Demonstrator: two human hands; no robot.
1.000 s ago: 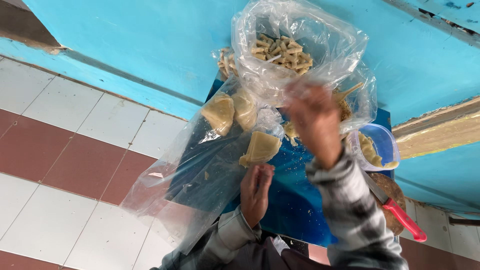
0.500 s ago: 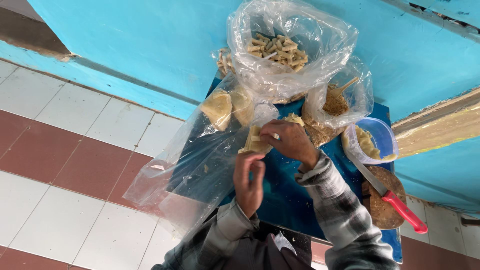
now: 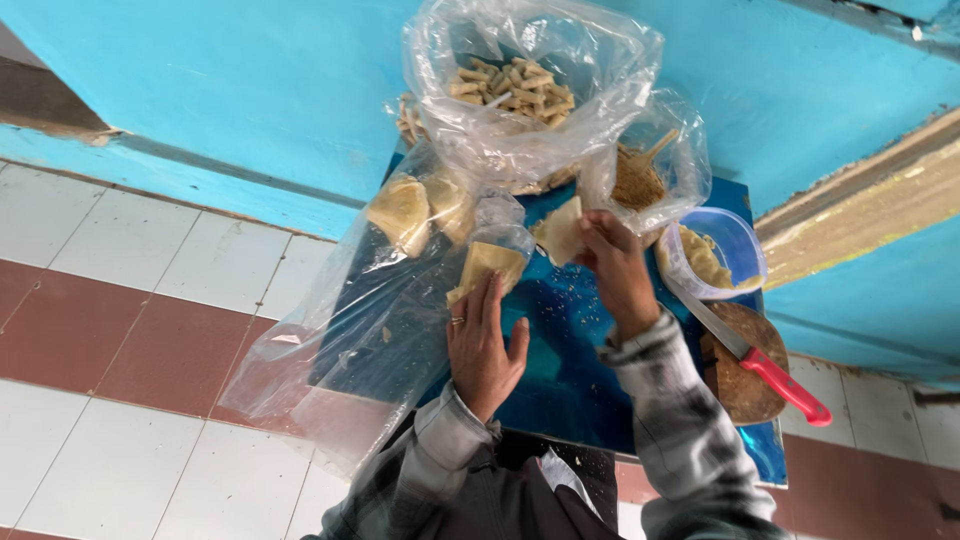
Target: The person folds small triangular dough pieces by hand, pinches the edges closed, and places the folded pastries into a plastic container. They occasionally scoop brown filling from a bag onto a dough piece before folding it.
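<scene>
**Dough wrapper handling: piece lifted, second piece steadied**

My right hand (image 3: 612, 262) is pinched shut on a thin pale folded dough sheet (image 3: 562, 232), held raised just above the shiny blue tabletop (image 3: 560, 350). My left hand (image 3: 485, 345) lies flat with its fingers together, fingertips pressing the near edge of a tan triangular dough piece (image 3: 486, 267) that sits just ahead of them, under the mouth of a long clear plastic bag (image 3: 350, 330) stretching away to the left of that hand.

Beyond both hands stands a large clear bag of short beige dough sticks (image 3: 515, 85). To the right of my right hand is a smaller clear bag holding brown filling and a wooden stick (image 3: 640, 180), then a clear round tub of yellow paste (image 3: 712, 255), and a red-handled knife (image 3: 760, 360) lying across a round brown wooden board (image 3: 745, 365).

Judged step: one sheet is in hand for sorting or filling. The next move calls for keeping the pinch light, since the sheet looks liable to tear, and holding the left hand steady.
</scene>
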